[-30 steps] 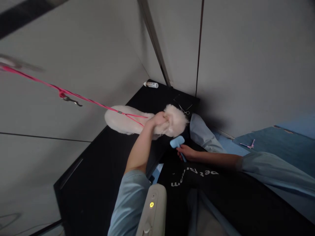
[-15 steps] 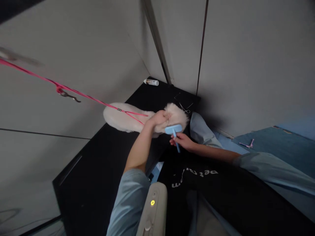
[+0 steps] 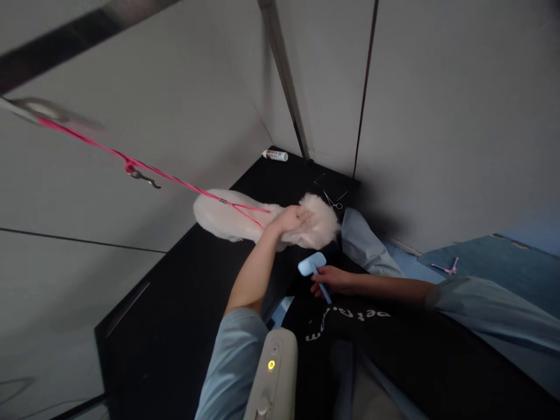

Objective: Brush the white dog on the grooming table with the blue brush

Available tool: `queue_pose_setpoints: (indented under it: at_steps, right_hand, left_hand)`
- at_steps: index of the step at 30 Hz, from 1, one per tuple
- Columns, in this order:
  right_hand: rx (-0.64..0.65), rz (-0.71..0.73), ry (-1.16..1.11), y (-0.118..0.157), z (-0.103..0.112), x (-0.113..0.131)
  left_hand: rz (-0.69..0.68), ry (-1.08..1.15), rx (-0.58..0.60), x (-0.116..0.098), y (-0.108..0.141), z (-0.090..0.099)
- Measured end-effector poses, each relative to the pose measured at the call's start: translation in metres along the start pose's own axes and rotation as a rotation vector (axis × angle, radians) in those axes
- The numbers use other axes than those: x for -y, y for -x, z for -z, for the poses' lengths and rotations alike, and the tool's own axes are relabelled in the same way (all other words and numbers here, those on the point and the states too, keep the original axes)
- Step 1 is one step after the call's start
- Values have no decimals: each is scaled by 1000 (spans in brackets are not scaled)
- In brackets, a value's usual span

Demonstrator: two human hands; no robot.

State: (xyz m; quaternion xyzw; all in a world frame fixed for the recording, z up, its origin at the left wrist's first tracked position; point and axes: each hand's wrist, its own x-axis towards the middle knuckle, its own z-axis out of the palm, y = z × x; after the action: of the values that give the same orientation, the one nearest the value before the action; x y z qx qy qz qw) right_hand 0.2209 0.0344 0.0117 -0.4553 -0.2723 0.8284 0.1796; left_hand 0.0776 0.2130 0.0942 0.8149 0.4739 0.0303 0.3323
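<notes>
Head view: 1 left hand on 1 dog, finger closure unclear; 1 right hand, fingers pinching 1 brush.

Pet-grooming room, as its contents show. One black bench, bearing a white, furry dog; one pink tether with metal hook, running to the dog; one blue brush; one scissor-handled tool; one black apron, partly legible lettering beginning "Pet".
</notes>
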Motion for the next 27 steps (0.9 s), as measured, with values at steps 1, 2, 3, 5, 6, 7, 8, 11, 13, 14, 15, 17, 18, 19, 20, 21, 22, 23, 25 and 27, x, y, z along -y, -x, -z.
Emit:
queue_pose_setpoints:
  at_steps: [1,2,3,5,6,7,8,11,13,14,15,17,18,19,20,21,22,23,25,27]
  right_hand:
    - [12,44,-15,0,-1,1]
    - [-9,118,-33,0,-3,2]
    - [-56,188,-49,-1,-5,4]
    - [-156,207,-59,-2,-8,4]
    - [-167,138,-56,-2,-9,3]
    - [-146,48,-52,-2,-10,2]
    - [-105,-28,-50,-2,-11,0]
    - [-41,38,-44,-5,-10,3]
    - [-121,211,-27,-9,-8,7]
    - [-170,251,-22,-11,-7,8]
    - [-204,238,-24,-12,-6,7]
    - [-202,101,-54,-13,-6,3]
    - [-168,40,-73,-13,-7,2]
    - [-131,21,-86,-13,-7,1]
    - [-109,46,-90,-12,-7,1]
    - [-109,110,-83,-12,-8,2]
    - [-133,192,-70,-12,-8,3]
    - [-166,254,-58,-13,-9,4]
    - [-192,233,-42,-15,-10,3]
    - [-112,125,-33,-19,-11,1]
  left_hand:
    - [-4,-14,2,-1,-1,0]
    - [-6,-31,2,-2,-3,1]
    - [-5,-48,3,-2,-5,1]
    - [-7,-69,9,-4,-8,2]
    - [-10,-72,13,-4,-10,2]
    - [-11,-72,13,-5,-12,2]
    - [-10,-69,10,-6,-14,2]
    - [13,-67,3,-8,-21,1]
    - [30,-78,2,-10,-26,1]
    - [41,-91,4,-10,-28,2]
    - [52,-107,5,-11,-30,2]
    - [67,-128,6,-11,-33,4]
    - [67,-127,13,-10,-35,4]
    - [65,-119,21,-10,-36,5]
    - [61,-103,29,-9,-38,5]
    - [61,-82,34,-8,-39,5]
    - [62,-59,34,-8,-39,5]
    - [62,-36,25,-8,-39,5]
    - [58,13,-1,-8,-38,4]
    - [41,83,-16,-9,-36,4]
